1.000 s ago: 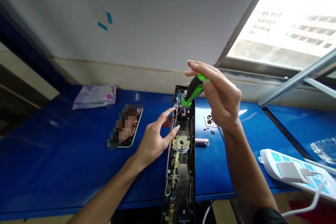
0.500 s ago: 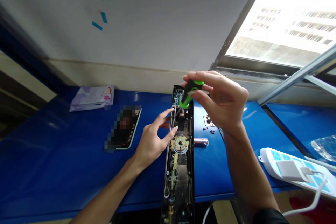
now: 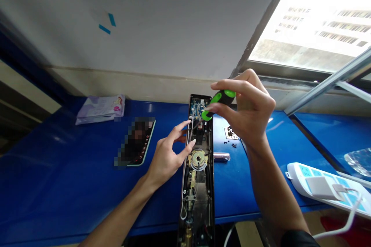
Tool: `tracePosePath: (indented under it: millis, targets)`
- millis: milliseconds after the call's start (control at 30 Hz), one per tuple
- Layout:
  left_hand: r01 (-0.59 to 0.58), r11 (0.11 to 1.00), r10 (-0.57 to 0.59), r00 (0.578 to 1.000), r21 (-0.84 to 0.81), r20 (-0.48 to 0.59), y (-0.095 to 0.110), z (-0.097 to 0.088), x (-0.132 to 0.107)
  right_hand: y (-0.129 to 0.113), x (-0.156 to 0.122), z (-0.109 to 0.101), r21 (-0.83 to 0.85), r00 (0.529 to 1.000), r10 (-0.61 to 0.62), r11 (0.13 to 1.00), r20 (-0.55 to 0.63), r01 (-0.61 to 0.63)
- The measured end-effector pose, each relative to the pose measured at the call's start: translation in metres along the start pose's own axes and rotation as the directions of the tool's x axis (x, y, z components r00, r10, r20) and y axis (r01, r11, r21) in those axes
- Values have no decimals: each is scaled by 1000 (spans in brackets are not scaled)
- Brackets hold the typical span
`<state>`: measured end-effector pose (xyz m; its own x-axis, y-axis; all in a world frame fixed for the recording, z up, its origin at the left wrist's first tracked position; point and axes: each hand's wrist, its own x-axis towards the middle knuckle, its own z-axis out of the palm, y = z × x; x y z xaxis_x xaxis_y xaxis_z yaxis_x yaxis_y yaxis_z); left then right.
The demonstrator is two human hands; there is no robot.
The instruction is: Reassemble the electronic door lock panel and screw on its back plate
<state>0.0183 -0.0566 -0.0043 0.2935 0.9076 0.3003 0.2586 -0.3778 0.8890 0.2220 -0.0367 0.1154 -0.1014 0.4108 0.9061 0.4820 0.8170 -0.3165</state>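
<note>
A long black housing (image 3: 206, 185), which looks like the open body of an electronic door lock, lies lengthwise in front of me. Inside it are a blue circuit board (image 3: 194, 108), a round metal hub (image 3: 198, 159) and a grey cable (image 3: 191, 133) along the left edge. My right hand (image 3: 246, 104) is closed around a screwdriver (image 3: 220, 102) with a green and black handle. Its tilted shaft reaches down left into the housing near the cable. At the housing's left edge my left hand (image 3: 172, 150) rests with thumb and forefinger apart, their tips by the cable.
Right of the housing lie a shiny cylinder (image 3: 222, 157), small black screws (image 3: 234, 145) and a white card (image 3: 231, 132). A phone (image 3: 139, 142) and a purple packet (image 3: 101, 109) are on the left. A power strip (image 3: 327, 187) with a plugged-in charger sits at right.
My right hand has tipped the screwdriver's handle over to the right, so it leans more and uncovers the circuit board. My left hand has hardly moved.
</note>
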Motion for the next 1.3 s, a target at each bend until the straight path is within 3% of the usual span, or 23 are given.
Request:
tracePosePath:
  millis: [67,133,200,367,433,500,567,733,900,967,1100,1233,1300]
  targets:
    - [-2,1000,2,1000,1,1,0,0,0,-2,1,0,3,998,32,999,45,-32]
    - [-2,1000,2,1000,5,-1,1,0,0,-4,0,0,97,984,87,990,154,-103]
    - [-1,1000,1,1000,7,-7,1,0,0,-5,-1,2,176,975,113,973,192,-148]
    - [-2,1000,2,1000,-3,-6,1,0,0,-1,-1,1,47,999,32,998,-8,-32]
    - [-3,1000,3,1000,7,-3,-1,0,0,-2,0,-1,40,997,61,997,56,-63]
    - [-2,1000,2,1000,23,-3,-2,0,0,-5,1,-3,115,976,95,986,194,-118]
    - [0,1000,0,1000,30,-6,-3,1,0,-7,1,-3,184,966,67,976,249,-116]
    - [-2,999,2,1000,33,-12,-2,1,0,-9,2,-1,11,998,7,1000,67,-8]
    - [-18,999,20,999,48,-32,0,1,0,-13,1,-1,108,947,82,987,310,-120]
    - [-25,998,27,999,56,-38,0,2,0,-13,0,0,108,959,73,989,274,-106]
    - [-29,997,32,998,68,-45,0,2,0,-9,-1,1,2,996,30,1000,85,-30]
    - [-32,997,35,998,67,-46,0,3,-1,-10,0,-1,129,958,72,985,278,-112]
    - [-35,996,38,998,78,-45,-1,3,-1,-11,0,-2,179,947,55,977,316,-116]
